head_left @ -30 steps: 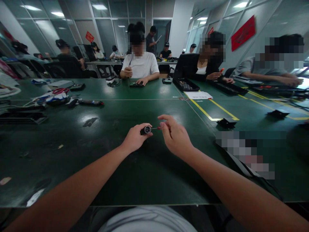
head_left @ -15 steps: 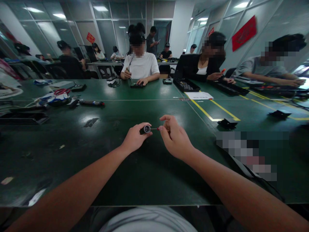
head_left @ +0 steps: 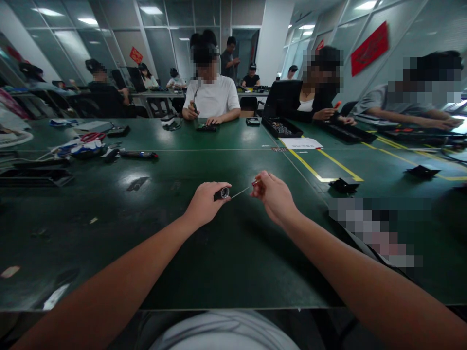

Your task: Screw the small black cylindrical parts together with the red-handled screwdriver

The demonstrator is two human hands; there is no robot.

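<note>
My left hand (head_left: pixel 203 204) is closed around a short black cylinder (head_left: pixel 222 193), its silver-rimmed open end facing me and slightly right; what the cylinder belongs to is unclear. In my right hand (head_left: pixel 276 195) is a thin screwdriver (head_left: pixel 241 192) with a metal shaft and a small red handle, pinched between the fingers. The shaft slants down to the left, its tip close to my left fingertips below the cylinder's rim. Whether the tip touches the cylinder I cannot tell. Both hands are above the green table (head_left: pixel 226 262).
Left on the table lie red-handled scissors (head_left: pixel 93 137), a dark tool-like cylinder (head_left: pixel 138 154) and a black tray (head_left: pixel 36 176). A black parts tray (head_left: pixel 281 128), a white paper (head_left: pixel 299 143) and a small black part (head_left: pixel 343 185) are to the right. Several people sit around.
My right hand has turned and moved slightly up and right. The screwdriver, level before, now slants upward to the right. The cylinder has tilted a little in my left hand.
</note>
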